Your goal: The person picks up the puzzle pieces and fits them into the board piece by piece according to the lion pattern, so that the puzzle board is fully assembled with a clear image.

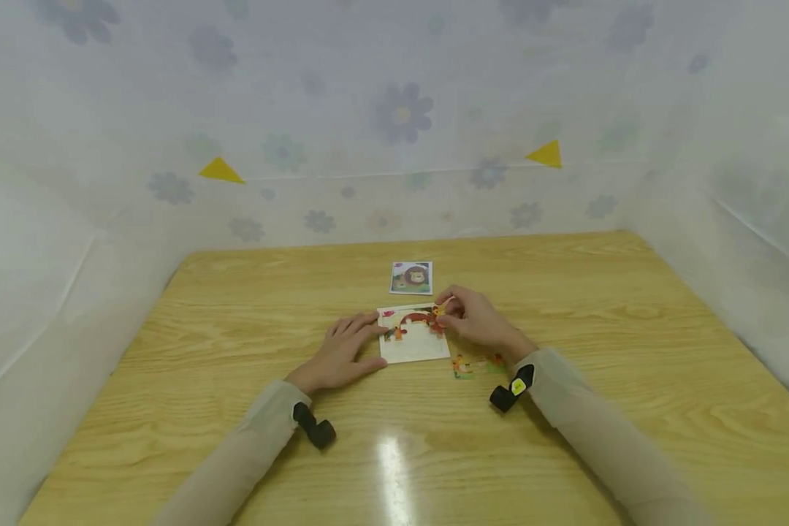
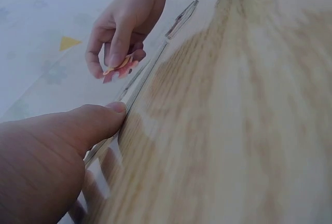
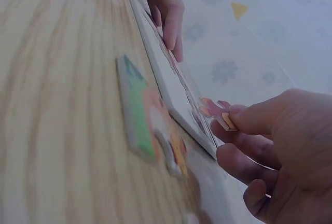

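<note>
A white puzzle board point(image 1: 421, 349) lies on the table, with a few colourful pieces set along its top and left. My left hand point(image 1: 338, 356) rests on the board's left edge, fingers spread and nearly straight. In the left wrist view its thumb point(image 2: 106, 117) lies along the board's rim. Thumb and forefinger of my right hand point(image 1: 478, 321) pinch a small red and orange puzzle piece point(image 3: 217, 110) over the board's upper right corner. Loose puzzle pieces point(image 1: 462, 367) in green and orange lie by the lower right corner, partly beneath the right wrist.
Behind the board lies a square picture card point(image 1: 411, 278) showing a lion. The wooden table point(image 1: 250, 307) is bordered by a pale flowered curtain point(image 1: 342, 95) at the back and sides. Each sleeve cuff carries a black wrist camera point(image 1: 322, 432).
</note>
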### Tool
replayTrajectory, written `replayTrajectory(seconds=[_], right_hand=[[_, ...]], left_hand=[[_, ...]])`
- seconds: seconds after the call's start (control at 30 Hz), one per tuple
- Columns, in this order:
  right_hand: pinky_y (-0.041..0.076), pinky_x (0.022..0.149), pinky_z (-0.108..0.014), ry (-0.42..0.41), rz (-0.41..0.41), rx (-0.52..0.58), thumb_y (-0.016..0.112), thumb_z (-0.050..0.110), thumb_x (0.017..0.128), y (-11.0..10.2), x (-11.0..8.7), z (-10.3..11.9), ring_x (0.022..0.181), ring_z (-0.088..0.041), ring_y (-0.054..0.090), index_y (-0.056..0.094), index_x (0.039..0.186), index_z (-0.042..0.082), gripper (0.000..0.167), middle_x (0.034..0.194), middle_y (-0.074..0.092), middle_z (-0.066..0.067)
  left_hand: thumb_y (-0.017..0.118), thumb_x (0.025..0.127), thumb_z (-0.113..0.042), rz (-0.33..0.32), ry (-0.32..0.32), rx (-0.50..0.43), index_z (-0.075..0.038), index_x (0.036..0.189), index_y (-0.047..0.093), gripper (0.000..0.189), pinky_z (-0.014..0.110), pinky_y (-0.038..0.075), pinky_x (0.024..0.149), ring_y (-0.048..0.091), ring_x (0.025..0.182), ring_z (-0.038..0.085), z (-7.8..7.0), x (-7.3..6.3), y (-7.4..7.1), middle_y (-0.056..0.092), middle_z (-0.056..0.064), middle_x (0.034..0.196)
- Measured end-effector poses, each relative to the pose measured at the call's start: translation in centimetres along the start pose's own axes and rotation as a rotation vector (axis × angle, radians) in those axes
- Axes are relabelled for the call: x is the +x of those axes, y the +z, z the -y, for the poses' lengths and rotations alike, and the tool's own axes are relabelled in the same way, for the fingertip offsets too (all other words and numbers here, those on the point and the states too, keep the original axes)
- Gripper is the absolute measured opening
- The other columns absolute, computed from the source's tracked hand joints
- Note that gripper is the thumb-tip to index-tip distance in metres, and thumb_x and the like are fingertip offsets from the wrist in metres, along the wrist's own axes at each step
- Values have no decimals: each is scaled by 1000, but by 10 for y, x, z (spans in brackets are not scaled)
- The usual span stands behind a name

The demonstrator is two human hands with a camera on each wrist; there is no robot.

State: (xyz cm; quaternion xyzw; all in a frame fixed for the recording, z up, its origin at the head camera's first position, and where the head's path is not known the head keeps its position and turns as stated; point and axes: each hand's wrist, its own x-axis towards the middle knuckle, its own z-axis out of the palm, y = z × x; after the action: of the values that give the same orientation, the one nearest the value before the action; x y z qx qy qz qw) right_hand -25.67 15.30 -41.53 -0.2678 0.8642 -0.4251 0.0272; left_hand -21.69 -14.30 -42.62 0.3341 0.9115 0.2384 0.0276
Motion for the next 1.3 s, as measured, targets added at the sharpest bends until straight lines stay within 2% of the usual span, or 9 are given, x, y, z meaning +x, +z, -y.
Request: replayTrajectory(seconds=[0.1,0.27,0.53,0.77,1.0,1.17,1.3], right_hand=[[49,64,-26,10,6,8,62,11,94,10,8,7,72,-13,60,61,109,5,16,86,66,-4],[49,62,-25,40,-9,15,65,11,91,21,15,18,71,-12,60,64,97,5,9,84,66,-6],[46,56,-24,87,-27,53,69,8,87,31,21,21,63,-11,56,65,86,3,7,75,65,-6],[42,55,-24,126,-17,-68,70,11,87,38,28,26,59,-10,51,65,84,4,8,71,63,-4],[37,53,-23,247,25,-219,70,16,84,38,38,37,59,-12,48,65,80,8,11,72,62,-3],[36,52,-22,239,4,-312,74,22,83,40,40,39,59,-11,48,62,78,9,18,72,61,-1],[35,51,-23,201,1,-257,72,20,84,41,36,37,56,-12,45,62,78,8,17,66,57,-2]], left_hand=[[59,94,-41,4,-6,2,-17,144,45,58,61,10,114,19,145,36,0,0,0,26,10,158],[58,94,-43,12,-7,13,-18,144,45,58,61,11,114,19,145,36,0,1,0,26,10,158],[58,94,-43,6,-14,9,-17,143,47,56,61,12,113,20,145,36,-1,1,0,27,11,158],[59,94,-42,-2,-13,12,-17,143,47,56,62,13,113,21,145,36,0,0,0,27,11,158],[58,94,-43,-8,0,11,-18,143,47,56,62,13,112,20,145,36,2,1,0,27,9,158],[58,94,-42,-6,-7,15,-17,143,47,56,62,14,113,21,145,34,3,1,1,27,10,158],[58,94,-42,-2,-12,9,-17,143,47,56,61,13,113,20,145,34,3,1,2,27,10,158]])
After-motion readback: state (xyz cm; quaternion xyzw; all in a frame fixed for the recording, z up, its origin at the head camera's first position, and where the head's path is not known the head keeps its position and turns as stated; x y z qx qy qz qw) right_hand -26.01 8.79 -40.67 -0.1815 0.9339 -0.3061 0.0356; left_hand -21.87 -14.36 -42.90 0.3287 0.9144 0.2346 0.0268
